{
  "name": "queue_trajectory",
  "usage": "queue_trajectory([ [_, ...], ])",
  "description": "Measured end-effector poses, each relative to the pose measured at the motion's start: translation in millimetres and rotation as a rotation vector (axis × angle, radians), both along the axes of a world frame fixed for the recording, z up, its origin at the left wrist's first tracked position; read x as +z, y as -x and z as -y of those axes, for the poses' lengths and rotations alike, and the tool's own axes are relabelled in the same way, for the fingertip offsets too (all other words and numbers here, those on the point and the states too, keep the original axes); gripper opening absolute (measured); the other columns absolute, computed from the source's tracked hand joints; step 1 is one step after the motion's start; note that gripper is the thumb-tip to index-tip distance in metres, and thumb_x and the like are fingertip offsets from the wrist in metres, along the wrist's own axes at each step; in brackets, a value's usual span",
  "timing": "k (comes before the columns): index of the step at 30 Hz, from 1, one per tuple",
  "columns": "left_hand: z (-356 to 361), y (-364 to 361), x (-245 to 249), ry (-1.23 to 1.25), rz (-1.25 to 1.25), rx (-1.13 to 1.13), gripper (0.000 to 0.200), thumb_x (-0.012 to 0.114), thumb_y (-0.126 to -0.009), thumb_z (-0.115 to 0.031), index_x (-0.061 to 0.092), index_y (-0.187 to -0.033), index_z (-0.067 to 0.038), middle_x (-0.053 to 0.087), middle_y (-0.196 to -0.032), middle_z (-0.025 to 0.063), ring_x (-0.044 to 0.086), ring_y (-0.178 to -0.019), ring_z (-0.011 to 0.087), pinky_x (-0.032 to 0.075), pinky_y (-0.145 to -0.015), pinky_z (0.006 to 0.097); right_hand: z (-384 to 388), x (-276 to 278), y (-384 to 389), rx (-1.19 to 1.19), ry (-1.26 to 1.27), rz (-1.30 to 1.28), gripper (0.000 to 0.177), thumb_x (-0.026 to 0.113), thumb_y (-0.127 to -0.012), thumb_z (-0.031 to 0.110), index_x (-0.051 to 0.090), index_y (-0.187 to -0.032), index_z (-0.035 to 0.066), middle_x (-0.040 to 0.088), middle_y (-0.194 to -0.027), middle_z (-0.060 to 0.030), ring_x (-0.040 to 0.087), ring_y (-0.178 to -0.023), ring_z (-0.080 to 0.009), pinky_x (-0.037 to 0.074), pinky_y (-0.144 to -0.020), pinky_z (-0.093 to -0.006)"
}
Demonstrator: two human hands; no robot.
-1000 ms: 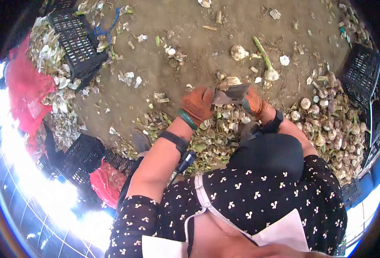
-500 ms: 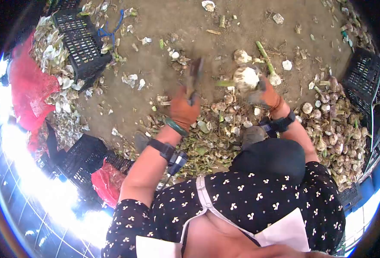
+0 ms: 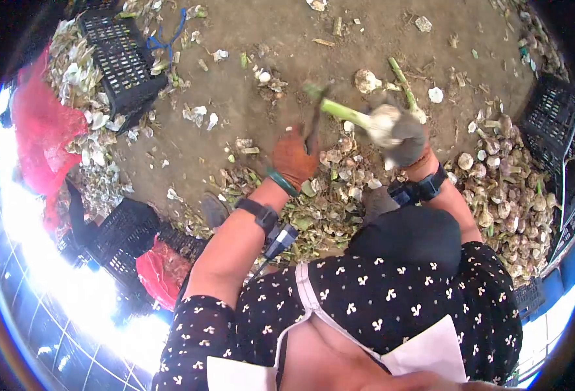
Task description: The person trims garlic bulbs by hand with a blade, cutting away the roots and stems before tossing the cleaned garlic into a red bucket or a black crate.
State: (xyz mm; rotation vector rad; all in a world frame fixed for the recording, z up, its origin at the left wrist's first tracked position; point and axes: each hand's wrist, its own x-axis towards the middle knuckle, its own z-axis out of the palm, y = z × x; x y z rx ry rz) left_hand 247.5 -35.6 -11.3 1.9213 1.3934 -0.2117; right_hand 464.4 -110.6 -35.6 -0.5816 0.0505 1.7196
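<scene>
My left hand [image 3: 294, 158], in an orange glove, is closed around a dark, narrow cutting tool [image 3: 314, 124] that points up and away. The tool's far end crosses the green stem [image 3: 345, 112] of a garlic bulb. My right hand [image 3: 410, 143], in an orange and grey glove, grips this white garlic bulb [image 3: 384, 124], its stem pointing left. Part of the bulb is blurred and covered by the fingers. Just beyond it, another garlic bulb [image 3: 367, 81] lies on the ground beside a bulb with a long green stem [image 3: 401, 81].
Stem and skin scraps [image 3: 313, 212] cover the ground before my knees. A heap of garlic [image 3: 505, 195] lies at right beside a black crate [image 3: 551, 114]. At left are another black crate [image 3: 121, 62], a red mesh bag [image 3: 46, 130] and pale peelings [image 3: 76, 72].
The held bulb has turned and shifted slightly toward me, its stem now raised leftward. My left hand and the tool have moved right, up to the stem.
</scene>
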Motion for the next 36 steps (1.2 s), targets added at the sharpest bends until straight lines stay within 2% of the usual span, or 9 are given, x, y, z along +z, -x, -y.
queue_trajectory([
  [1,7.6,14.4,-17.2,0.182,-0.315,-0.149,0.034,0.053,-0.072,-0.022,0.048,-0.099,-0.002,0.057,-0.085,0.0229,0.055,-0.077,0.0401,0.044,-0.068,0.0467,-6.2,21.2,-6.1,-0.139,0.046,-0.121,0.054,0.06,-0.059,0.019,0.045,-0.105,-0.005,0.053,-0.101,-0.0186,0.054,-0.09,-0.0294,0.045,-0.079,-0.0391],
  [6,21.2,57.2,-22.2,0.112,-0.38,-0.17,0.033,0.052,-0.073,-0.025,0.049,-0.096,-0.001,0.058,-0.081,0.0235,0.055,-0.078,0.0401,0.043,-0.069,0.0471,33.4,28.4,-78.4,-0.174,0.101,0.452,0.047,0.052,-0.073,0.022,0.044,-0.112,-0.003,0.053,-0.098,-0.0122,0.052,-0.088,-0.0175,0.043,-0.079,-0.0289],
  [10,-12.4,51.7,-22.3,0.08,-0.321,-0.139,0.034,0.051,-0.073,-0.026,0.049,-0.096,-0.001,0.057,-0.081,0.0244,0.056,-0.076,0.039,0.044,-0.068,0.0466,164.6,42.4,-176.8,0.058,0.719,1.644,0.055,0.058,-0.07,0.028,0.042,-0.113,-0.003,0.052,-0.104,-0.0142,0.051,-0.094,-0.0222,0.041,-0.082,-0.0325],
  [13,-17.2,48.1,-19.3,0.039,-0.335,-0.087,0.035,0.052,-0.073,-0.026,0.049,-0.096,-0.001,0.058,-0.079,0.0239,0.057,-0.074,0.0379,0.044,-0.066,0.0457,170.5,108.9,-174.7,1.129,1.484,2.214,0.069,0.066,-0.064,0.034,0.038,-0.119,0.003,0.045,-0.116,-0.0185,0.042,-0.108,-0.0339,0.036,-0.089,-0.0391],
  [16,-16.5,53.5,-22.1,0.057,-0.314,-0.031,0.036,0.053,-0.072,-0.026,0.05,-0.096,0.0,0.058,-0.079,0.0233,0.056,-0.072,0.0385,0.045,-0.065,0.0449,133.8,108.5,-148.7,0.962,0.962,2.741,0.069,0.068,-0.064,0.034,0.04,-0.119,0.005,0.047,-0.114,-0.0197,0.042,-0.109,-0.0344,0.033,-0.091,-0.0389],
  [18,-12.4,54.6,-21.7,0.052,-0.237,-0.041,0.036,0.054,-0.072,-0.025,0.05,-0.097,0.001,0.058,-0.078,0.0231,0.056,-0.073,0.0387,0.045,-0.065,0.0443,80.0,63.8,-129.7,0.436,0.344,2.628,0.065,0.07,-0.063,0.031,0.043,-0.116,0.005,0.049,-0.111,-0.0181,0.044,-0.105,-0.0344,0.034,-0.089,-0.0393],
  [21,-8.7,50.7,-17.2,0.002,-0.271,-0.075,0.036,0.054,-0.073,-0.024,0.05,-0.097,0.002,0.058,-0.078,0.023,0.056,-0.073,0.0396,0.045,-0.065,0.0444,-18.0,15.7,-72.8,0.546,0.039,2.24,0.065,0.066,-0.068,0.036,0.04,-0.12,0.007,0.049,-0.11,-0.0173,0.044,-0.102,-0.034,0.035,-0.087,-0.0411],
  [26,-15.7,38.3,10.0,0.109,-0.167,0.006,0.04,0.053,-0.073,-0.024,0.049,-0.101,0.005,0.057,-0.081,0.0255,0.055,-0.077,0.0411,0.044,-0.068,0.0445,-72.7,-45.9,-17.2,1.095,-0.008,2.298,0.058,0.067,-0.063,0.036,0.047,-0.11,0.008,0.05,-0.107,-0.0137,0.046,-0.102,-0.0314,0.038,-0.084,-0.0396],
  [36,-13.8,-2.1,14.4,-0.056,-0.074,0.103,0.033,0.055,-0.071,-0.024,0.051,-0.093,0.0,0.058,-0.08,0.0213,0.055,-0.074,0.039,0.044,-0.064,0.0445,-26.7,-25.2,-10.6,0.711,0.161,1.877,0.073,0.068,-0.061,0.029,0.035,-0.118,-0.004,0.042,-0.115,-0.0221,0.04,-0.108,-0.0349,0.035,-0.091,-0.0387],
])
